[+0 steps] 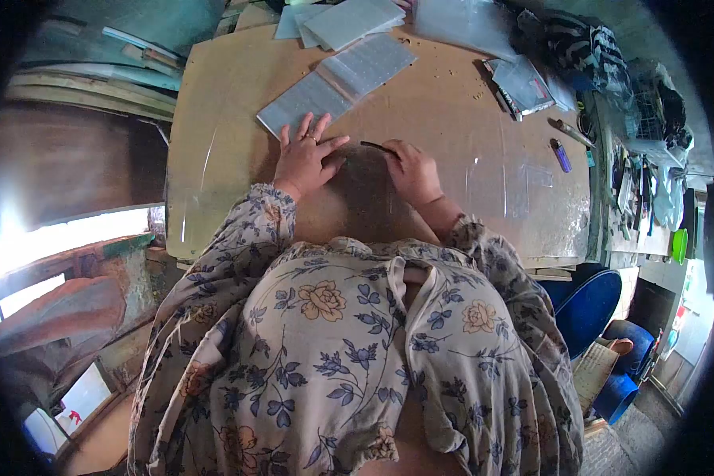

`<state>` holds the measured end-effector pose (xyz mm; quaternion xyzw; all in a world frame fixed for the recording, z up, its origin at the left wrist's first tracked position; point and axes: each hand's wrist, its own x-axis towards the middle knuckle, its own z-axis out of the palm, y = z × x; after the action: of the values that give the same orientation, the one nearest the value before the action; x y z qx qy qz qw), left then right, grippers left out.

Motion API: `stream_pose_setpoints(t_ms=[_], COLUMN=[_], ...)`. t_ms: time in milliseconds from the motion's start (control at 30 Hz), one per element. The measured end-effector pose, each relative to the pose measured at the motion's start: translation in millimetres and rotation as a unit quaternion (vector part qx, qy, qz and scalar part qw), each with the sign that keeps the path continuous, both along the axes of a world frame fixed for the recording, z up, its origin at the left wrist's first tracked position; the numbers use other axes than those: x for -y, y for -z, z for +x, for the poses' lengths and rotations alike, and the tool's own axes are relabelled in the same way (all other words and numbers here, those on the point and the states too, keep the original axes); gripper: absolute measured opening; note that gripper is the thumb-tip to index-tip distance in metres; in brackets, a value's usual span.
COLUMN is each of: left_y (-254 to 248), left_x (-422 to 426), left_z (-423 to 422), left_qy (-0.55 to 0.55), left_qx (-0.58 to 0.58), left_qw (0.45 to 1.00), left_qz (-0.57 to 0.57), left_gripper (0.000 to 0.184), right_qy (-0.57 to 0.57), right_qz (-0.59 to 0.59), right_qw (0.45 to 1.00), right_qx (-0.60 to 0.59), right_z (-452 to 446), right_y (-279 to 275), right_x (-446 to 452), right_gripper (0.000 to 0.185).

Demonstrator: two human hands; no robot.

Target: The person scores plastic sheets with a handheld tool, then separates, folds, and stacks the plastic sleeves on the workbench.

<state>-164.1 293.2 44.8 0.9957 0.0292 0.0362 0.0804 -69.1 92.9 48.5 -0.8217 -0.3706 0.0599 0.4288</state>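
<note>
My left hand point(305, 155) lies with its fingers spread, a ring on one of them. Its fingertips reach the near edge of a greyish clear plastic sheet point(309, 101) on the table. To the right, my right hand point(414, 170) is closed around a thin dark stick-like tool point(378, 147). The tool's tip points left, toward my left hand, and its other end is hidden in my fingers. I cannot make out its exact kind. A second clear sheet point(370, 65) adjoins the first one at its upper right.
The wooden table point(238, 103) carries stacked plastic sheets point(353, 22) at the far edge. On the right lie a small sheet pile point(523, 86), a purple lighter point(561, 155) and a narrow tool point(571, 132). Blue containers point(615, 397) stand on the floor at lower right.
</note>
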Motion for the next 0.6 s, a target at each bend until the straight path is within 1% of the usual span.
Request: stream_pose_setpoints(t_ms=[167,433,600], left_y=[-3,-3,-1], left_x=[2,3,4], left_z=[1,1,2], left_qy=[-0.003,-0.002,0.001], left_qx=[-0.03,-0.026,-0.02], left_qw=[1.0,1.0,1.0], left_qz=[-0.01,-0.002,-0.002], left_gripper=[0.047,0.044,0.043], right_qy=[0.006,0.01,-0.007], right_qz=[0.015,0.009,0.017], right_qw=[1.0,1.0,0.998], right_qx=[0.016,0.028,0.057], right_z=[-2,-2,0], right_y=[11,14,22], right_x=[-6,-6,-5], right_gripper=[0.013,0.014,0.013])
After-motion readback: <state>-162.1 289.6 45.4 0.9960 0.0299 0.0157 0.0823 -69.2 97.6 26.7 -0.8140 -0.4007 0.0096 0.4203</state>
